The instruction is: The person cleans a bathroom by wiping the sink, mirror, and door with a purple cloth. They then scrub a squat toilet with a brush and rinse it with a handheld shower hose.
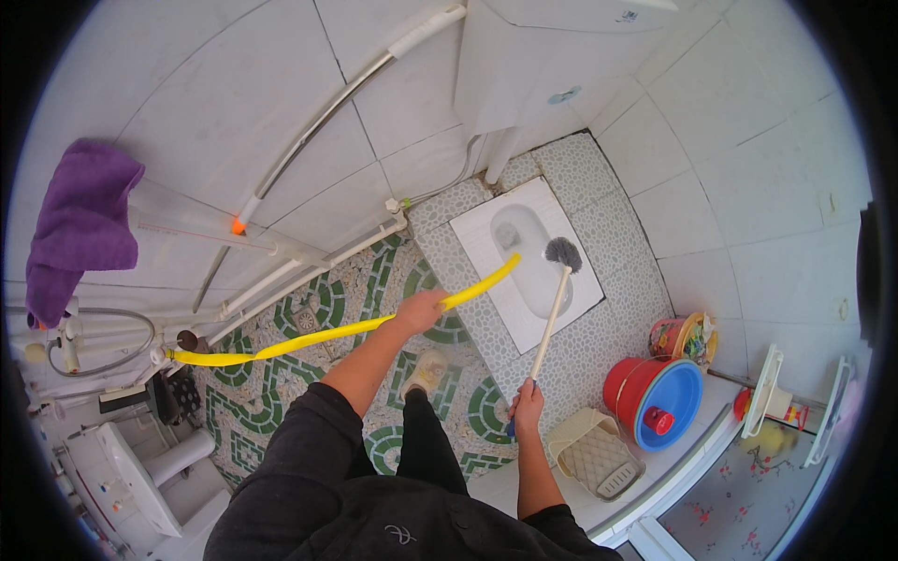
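Observation:
My left hand (423, 312) is closed around a yellow hose (316, 340) near its free end, which points over the bowl of a white squat toilet (466, 228). The hose runs back to a tap on the pipes at the left wall. In my right hand (526, 408) is the blue grip of a toilet brush (551, 326) with a pale handle. Its grey, round bristle head is over the right side of the bowl, below and right of the hose end. Whether the bristles touch the bowl cannot be told.
A raised, pebble-patterned step (617, 280) surrounds the toilet. At its right stand a red bucket (621, 386), a blue basin (691, 393), a beige plastic basket (596, 456) and a waste bin (666, 336). A white cistern (540, 63) hangs above; a washbasin (133, 477) is lower left.

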{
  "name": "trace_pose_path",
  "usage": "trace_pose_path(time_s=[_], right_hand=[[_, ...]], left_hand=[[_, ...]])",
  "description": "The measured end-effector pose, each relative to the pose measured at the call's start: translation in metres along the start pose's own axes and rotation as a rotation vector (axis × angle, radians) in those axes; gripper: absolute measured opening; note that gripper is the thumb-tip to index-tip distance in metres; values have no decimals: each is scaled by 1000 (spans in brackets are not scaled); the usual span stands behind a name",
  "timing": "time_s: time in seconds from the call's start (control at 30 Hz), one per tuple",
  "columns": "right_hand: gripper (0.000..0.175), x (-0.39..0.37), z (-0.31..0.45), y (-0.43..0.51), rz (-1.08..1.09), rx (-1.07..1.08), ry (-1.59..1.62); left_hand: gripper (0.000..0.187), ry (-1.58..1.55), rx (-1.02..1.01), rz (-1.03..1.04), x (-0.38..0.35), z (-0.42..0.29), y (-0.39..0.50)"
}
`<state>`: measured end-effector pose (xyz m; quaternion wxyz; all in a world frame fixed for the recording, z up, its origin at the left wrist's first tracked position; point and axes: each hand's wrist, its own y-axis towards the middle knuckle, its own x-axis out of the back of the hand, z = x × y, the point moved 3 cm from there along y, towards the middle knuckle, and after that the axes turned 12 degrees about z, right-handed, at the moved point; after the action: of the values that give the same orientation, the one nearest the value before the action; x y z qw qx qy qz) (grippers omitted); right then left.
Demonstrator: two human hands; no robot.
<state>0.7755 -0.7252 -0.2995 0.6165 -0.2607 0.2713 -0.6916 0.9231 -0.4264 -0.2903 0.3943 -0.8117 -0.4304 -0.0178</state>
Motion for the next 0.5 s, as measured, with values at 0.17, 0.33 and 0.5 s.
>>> trace_pose_path(time_s=[0.17,0.33,0.5], right_hand=[[37,1,3,0,-40,-18,-50],[37,3,3,2,-10,-24,-27],[38,2,5,4,-27,-11,-71]], left_hand=[[27,44,-31,-33,0,-9,-5],[22,42,-186,-163,-10,2,2],[20,40,-166,-147,-11,5,2]])
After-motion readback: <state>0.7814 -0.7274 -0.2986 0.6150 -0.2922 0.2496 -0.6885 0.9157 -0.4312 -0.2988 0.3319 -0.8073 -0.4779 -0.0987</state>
